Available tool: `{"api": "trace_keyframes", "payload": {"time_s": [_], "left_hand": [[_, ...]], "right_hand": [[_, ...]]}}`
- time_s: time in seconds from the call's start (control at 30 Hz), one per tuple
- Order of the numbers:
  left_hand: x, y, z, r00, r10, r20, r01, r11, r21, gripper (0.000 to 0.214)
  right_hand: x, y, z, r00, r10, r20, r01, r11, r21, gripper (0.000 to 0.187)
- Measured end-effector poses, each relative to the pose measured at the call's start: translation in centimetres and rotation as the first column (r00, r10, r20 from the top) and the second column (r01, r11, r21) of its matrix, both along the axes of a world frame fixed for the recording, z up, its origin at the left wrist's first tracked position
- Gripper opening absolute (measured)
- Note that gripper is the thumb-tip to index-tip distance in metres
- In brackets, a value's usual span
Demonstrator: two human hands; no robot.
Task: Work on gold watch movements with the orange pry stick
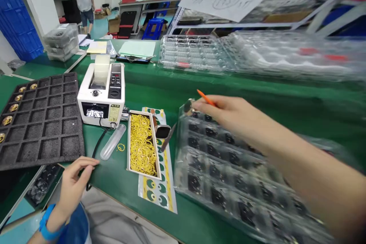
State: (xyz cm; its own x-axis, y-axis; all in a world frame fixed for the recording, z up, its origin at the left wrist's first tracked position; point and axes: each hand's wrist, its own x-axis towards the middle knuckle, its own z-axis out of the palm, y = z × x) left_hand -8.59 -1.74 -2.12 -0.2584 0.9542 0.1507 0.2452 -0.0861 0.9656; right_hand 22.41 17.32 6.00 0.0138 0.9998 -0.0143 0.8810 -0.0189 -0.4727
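Note:
My right hand (219,108) is closed over the back left corner of a clear plastic tray. It grips a thin orange stick (205,97), and a small round disc-like part (188,106) shows at its fingertips. Dark small parts sit in the pockets of the clear tray (183,183). My left hand (76,179), with a blue wristband, is by the table's front edge, fingers loosely stretched and holding nothing. A black cable passes beside it. Between the hands, a narrow box (157,173) holds many yellow rings, with a smartwatch (162,132) at its right side.
A white tape dispenser (101,95) stands behind a clear plastic tube (113,143). A black foam tray (42,122) with several gold round parts lies left. A sticker sheet (158,198) lies under the box. Clear trays (197,51) are stacked at the back.

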Motion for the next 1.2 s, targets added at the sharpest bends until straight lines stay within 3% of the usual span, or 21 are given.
{"api": "trace_keyframes", "payload": {"time_s": [0.1,0.23,0.33,0.47,0.63,0.77,0.93,1.07,1.2], "left_hand": [[-1.8,-1.0,-0.3,0.984,0.175,0.02,-0.173,0.984,-0.047,0.024],[-3.4,-2.3,-0.1,0.959,0.284,-0.016,-0.284,0.959,-0.023,0.022],[-5.0,-3.2,0.0,0.926,0.373,-0.058,-0.374,0.927,-0.025,0.022],[-7.1,-3.3,-0.2,0.882,0.468,-0.056,-0.471,0.88,-0.062,0.02],[-6.7,-1.9,0.1,0.873,0.488,-0.023,-0.488,0.872,-0.034,0.019],[-5.4,-1.7,0.9,0.898,0.43,-0.089,-0.429,0.903,0.028,0.018],[-5.9,-2.5,1.3,0.867,0.455,-0.205,-0.444,0.891,0.098,0.022],[-8.9,-2.2,1.2,0.749,0.512,-0.421,-0.5,0.853,0.149,0.028],[-13.7,-0.8,2.6,0.629,0.538,-0.561,-0.559,0.815,0.155,0.029]], "right_hand": [[-1.7,5.8,0.4,0.988,0.023,0.151,-0.015,0.998,-0.058,0.056],[-4.9,7.9,-0.4,0.959,0.072,0.275,-0.062,0.997,-0.044,0.04],[-6.4,6.0,-1.2,0.944,0.06,0.324,-0.054,0.998,-0.028,0.037],[-6.1,0.7,-2.5,0.933,0.041,0.358,-0.034,0.999,-0.026,0.046],[-5.4,-4.1,-4.9,0.882,0.065,0.466,-0.063,0.998,-0.02,0.044],[-5.8,-4.2,-5.9,0.875,0.057,0.481,-0.071,0.997,0.011,0.039],[-6.2,-3.9,-5.3,0.876,0.109,0.469,-0.081,0.993,-0.081,0.038],[-5.9,-3.9,-5.4,0.887,0.124,0.444,-0.081,0.99,-0.114,0.034],[-5.5,-3.9,-6.4,0.88,0.131,0.457,-0.123,0.991,-0.047,0.029]]}}
